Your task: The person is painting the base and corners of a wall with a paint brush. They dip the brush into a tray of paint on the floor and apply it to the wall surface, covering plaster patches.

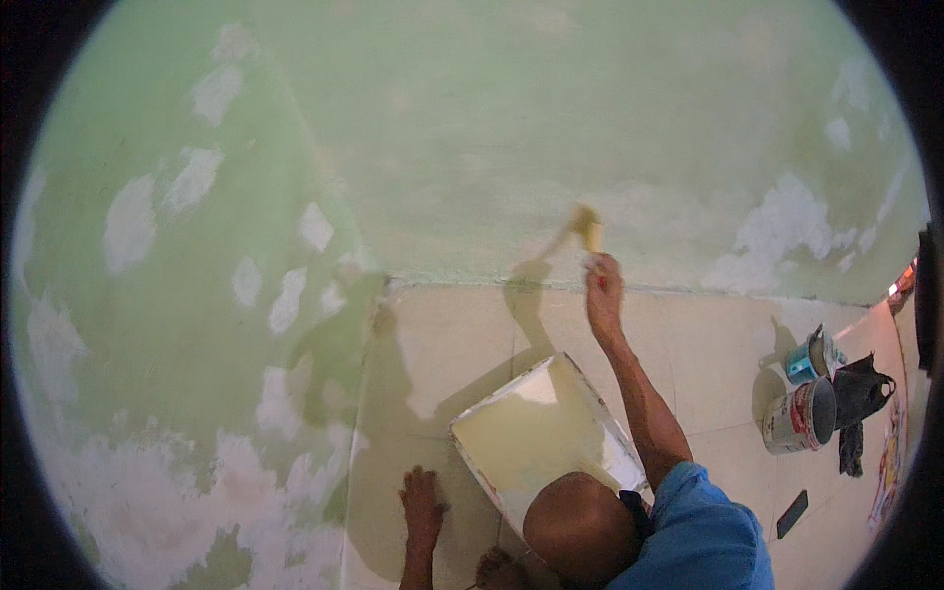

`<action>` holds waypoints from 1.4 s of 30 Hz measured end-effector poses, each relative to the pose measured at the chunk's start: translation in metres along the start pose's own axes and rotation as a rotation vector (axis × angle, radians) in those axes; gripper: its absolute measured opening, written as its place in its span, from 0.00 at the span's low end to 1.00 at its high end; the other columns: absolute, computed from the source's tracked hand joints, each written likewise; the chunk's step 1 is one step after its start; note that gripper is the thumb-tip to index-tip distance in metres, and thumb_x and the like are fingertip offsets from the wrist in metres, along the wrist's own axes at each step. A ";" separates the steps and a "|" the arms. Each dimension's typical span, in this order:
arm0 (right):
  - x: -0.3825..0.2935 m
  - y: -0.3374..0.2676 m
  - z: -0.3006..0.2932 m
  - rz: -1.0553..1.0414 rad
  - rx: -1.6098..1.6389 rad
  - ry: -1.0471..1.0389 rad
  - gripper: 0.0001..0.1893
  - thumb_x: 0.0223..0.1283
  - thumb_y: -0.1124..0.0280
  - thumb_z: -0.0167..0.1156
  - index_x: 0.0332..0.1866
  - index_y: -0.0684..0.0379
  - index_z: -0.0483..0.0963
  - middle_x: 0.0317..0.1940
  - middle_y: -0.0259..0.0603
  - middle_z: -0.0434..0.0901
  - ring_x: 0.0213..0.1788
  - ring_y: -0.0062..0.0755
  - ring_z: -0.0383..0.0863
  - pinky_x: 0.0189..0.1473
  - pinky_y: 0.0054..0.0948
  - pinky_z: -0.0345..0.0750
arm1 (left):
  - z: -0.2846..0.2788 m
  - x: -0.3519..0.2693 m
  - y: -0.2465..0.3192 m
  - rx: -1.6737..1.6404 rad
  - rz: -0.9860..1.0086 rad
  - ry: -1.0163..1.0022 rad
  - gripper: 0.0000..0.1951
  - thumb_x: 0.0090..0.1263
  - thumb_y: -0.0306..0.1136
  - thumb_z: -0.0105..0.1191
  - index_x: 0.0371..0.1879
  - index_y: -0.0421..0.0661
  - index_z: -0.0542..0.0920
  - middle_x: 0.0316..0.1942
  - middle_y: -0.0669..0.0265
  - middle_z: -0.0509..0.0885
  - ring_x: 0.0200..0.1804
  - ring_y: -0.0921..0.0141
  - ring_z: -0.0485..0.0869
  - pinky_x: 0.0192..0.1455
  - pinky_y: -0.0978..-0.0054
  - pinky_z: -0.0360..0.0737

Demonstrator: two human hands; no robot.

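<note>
My right hand (605,284) is closed around the handle of what looks like a paintbrush (589,228), blurred, its head at the lower part of the pale green wall (516,147). Whether it touches the wall cannot be told. A large rectangular container (472,464) with white, stained sides stands askew on the floor below, pale yellow inside. To its left, my left hand (422,501) is empty, fingers spread, over or on the floor tiles; contact is unclear. A rounded bare body part, perhaps my knee, hides the container's near corner.
A second wall (184,295) with white patches meets the first at a corner on the left. On the floor (708,369) at right stand a paint-stained bucket (782,424), a smaller blue can (799,365), a black plastic bag (859,391) and a dark flat object (793,514).
</note>
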State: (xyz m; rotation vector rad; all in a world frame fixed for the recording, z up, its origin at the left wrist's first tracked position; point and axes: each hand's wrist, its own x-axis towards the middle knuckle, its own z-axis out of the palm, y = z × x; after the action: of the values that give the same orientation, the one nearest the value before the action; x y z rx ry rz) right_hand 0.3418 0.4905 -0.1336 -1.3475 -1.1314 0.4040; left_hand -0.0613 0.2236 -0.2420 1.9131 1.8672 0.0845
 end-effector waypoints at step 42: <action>-0.002 0.048 -0.042 -0.035 -0.106 0.015 0.16 0.53 0.85 0.51 0.48 0.62 0.71 0.47 0.47 0.71 0.52 0.47 0.72 0.56 0.38 0.69 | 0.006 0.006 -0.003 0.089 0.012 0.002 0.42 0.53 0.29 0.70 0.69 0.48 0.63 0.74 0.54 0.56 0.76 0.49 0.51 0.72 0.39 0.56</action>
State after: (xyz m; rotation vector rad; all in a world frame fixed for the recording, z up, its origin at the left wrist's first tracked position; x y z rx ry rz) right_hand 0.3925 0.4772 -0.1707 -1.4191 -1.1760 0.3117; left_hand -0.0618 0.2273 -0.2505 1.9847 1.8899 0.0071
